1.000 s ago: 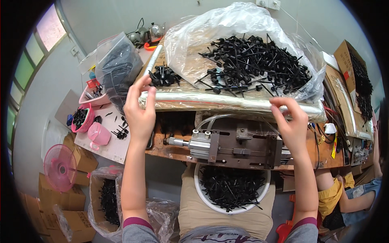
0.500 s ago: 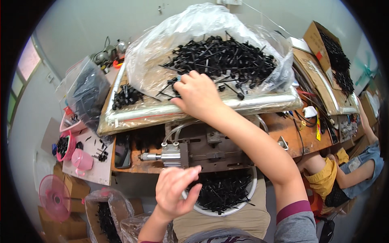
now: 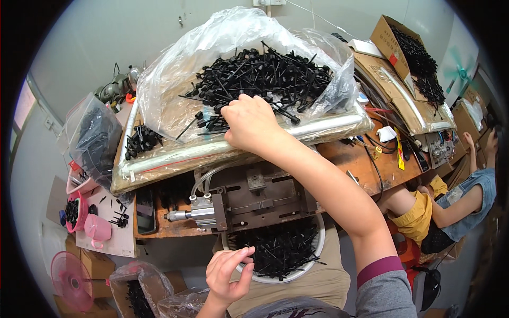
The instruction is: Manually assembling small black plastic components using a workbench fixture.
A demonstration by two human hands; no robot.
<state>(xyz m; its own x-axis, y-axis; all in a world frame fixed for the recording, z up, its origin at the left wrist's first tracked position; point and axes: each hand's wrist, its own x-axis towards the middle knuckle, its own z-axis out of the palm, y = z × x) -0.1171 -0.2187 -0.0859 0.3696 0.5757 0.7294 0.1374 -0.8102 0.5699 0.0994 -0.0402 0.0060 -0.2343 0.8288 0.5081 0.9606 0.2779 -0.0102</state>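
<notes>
A heap of black plastic parts with thin stems [image 3: 254, 77] lies on a clear plastic sheet [image 3: 164, 79] over a cardboard-covered tray. My right hand [image 3: 252, 122] is at the near edge of the heap, its fingers curled down among the parts; its fingertips and whatever they grip are hidden. Lower down, my left hand [image 3: 228, 275] hovers over the left rim of a white basket [image 3: 319, 241] in my lap, which holds more black parts. Its fingers are bent, with the thumb apart from them, and I see nothing between them.
A metal fixture with a pneumatic cylinder [image 3: 204, 212] sits on the wooden bench between tray and basket. At left are a pink cup [image 3: 98, 228] and a pink fan [image 3: 71, 278]. Another person [image 3: 450, 212] sits at right, near an open carton [image 3: 397, 47] of black parts.
The view has shifted, so the bench appears further left. My right hand has curled its fingers more at the heap. My left hand is lower, by the basket's rim.
</notes>
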